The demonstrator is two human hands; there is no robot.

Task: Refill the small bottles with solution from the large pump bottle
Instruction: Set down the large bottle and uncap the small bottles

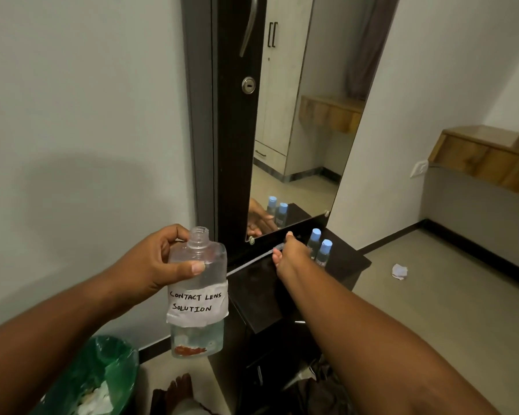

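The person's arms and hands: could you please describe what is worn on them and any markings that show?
Both forearms are bare up to the frame edge: no sleeves, gloves, watch or bracelets show. The left hand has no visible rings; its thumbnail is short and unpainted. The right hand is seen from the back and also shows no jewellery. I can see no markings on either arm.

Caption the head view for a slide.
Left hand holds uncapped solution bottle; right hand reaches toward two small bottles.
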